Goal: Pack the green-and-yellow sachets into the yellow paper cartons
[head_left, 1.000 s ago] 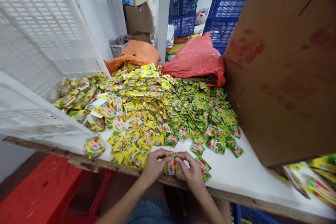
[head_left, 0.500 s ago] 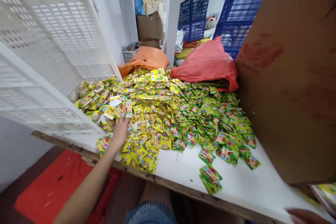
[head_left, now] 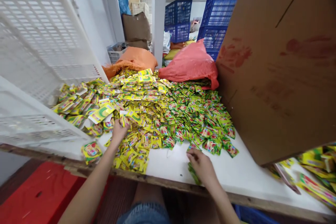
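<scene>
Sachets, green and yellow, lie heaped across the white table. At the near left edge of that heap the left hand reaches in, fingers closed around a yellow sachet lifted off the pile. At the heap's near right edge the right hand rests palm-down on the table, fingers curled over a small stack of green sachets. A cardboard box stands right of the heap, a white crate left of it, a red sack behind it.
</scene>
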